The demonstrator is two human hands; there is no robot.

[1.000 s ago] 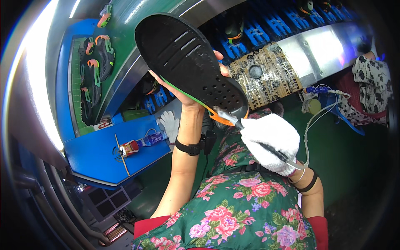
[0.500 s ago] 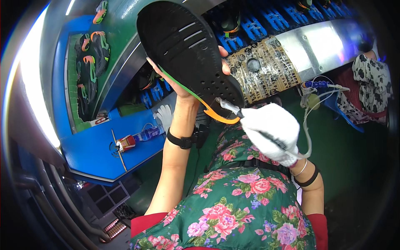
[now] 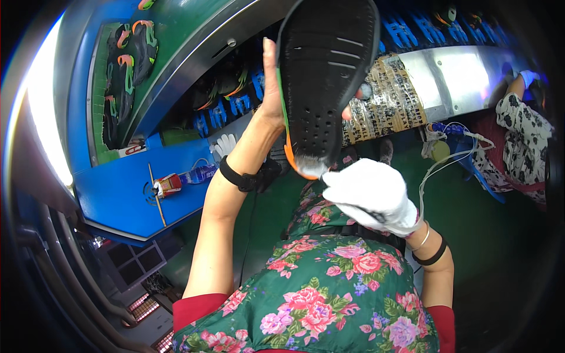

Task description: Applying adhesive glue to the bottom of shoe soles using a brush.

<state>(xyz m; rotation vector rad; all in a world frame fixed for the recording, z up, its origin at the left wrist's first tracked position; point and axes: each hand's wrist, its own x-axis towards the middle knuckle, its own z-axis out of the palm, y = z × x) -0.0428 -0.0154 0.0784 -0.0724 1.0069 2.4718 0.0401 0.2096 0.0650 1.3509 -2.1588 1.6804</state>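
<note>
My bare left hand (image 3: 272, 97) holds up a black shoe sole (image 3: 321, 76) with slots, small holes and a green and orange edge. Its thumb side shows along the left edge, and fingertips appear past the right edge. A whitish wet smear covers the heel end. In a white glove, my right hand (image 3: 374, 197) is closed on a brush (image 3: 318, 170) whose pale tip touches the heel; most of the handle is hidden. From this hand a thin clear tube (image 3: 428, 176) runs toward the right.
A metal conveyor edge (image 3: 453, 73), partly wrapped in printed tape (image 3: 391, 103), crosses the far side. Several blue racks (image 3: 403, 32) stand behind it. On the left, a blue table (image 3: 118, 197) bears a bottle (image 3: 200, 173) and a red box (image 3: 169, 185). Another person's patterned sleeve (image 3: 518, 115) is at right.
The sole has moved right and turned more upright in my left hand. The brush has shifted to the heel end, where the whitish wet smear is now wider.
</note>
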